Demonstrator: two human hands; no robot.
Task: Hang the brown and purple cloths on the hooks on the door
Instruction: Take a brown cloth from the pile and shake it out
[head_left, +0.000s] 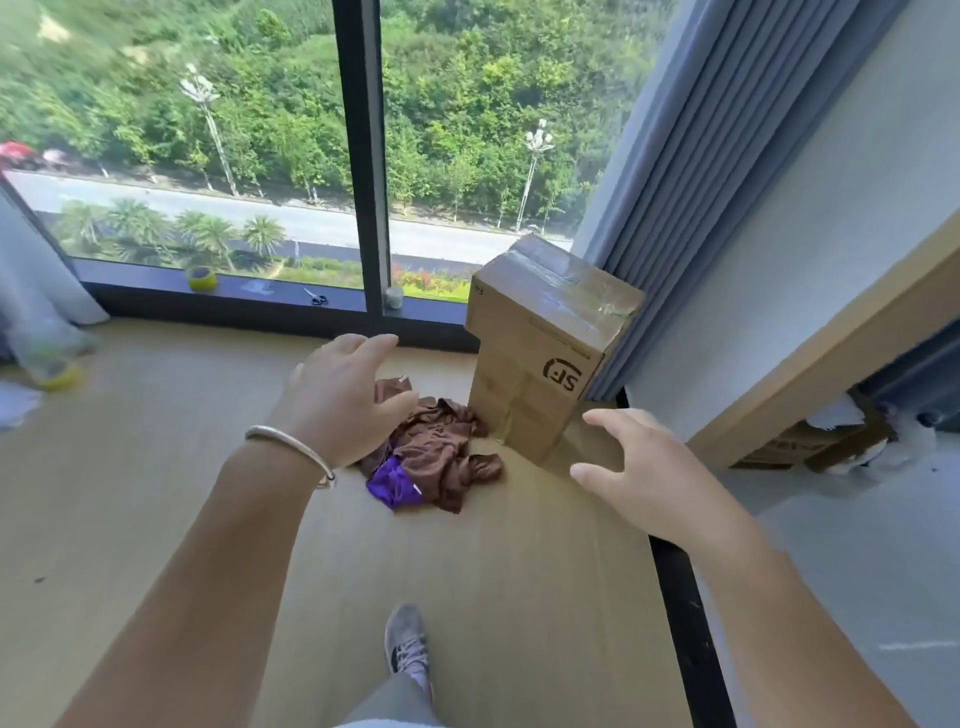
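Note:
A crumpled brown cloth lies on the light wood floor next to a tall cardboard box. A purple cloth sticks out from under its left side. My left hand, with a silver bangle on the wrist, hovers above the left part of the pile with fingers spread and nothing in it. My right hand is held out to the right of the pile, fingers apart and empty. No hooks and no door leaf are in view.
A tall cardboard box stands right behind the cloths. A big window has a sill with a tape roll and scissors. Grey curtains hang at right, beside a wooden frame. My shoe is below.

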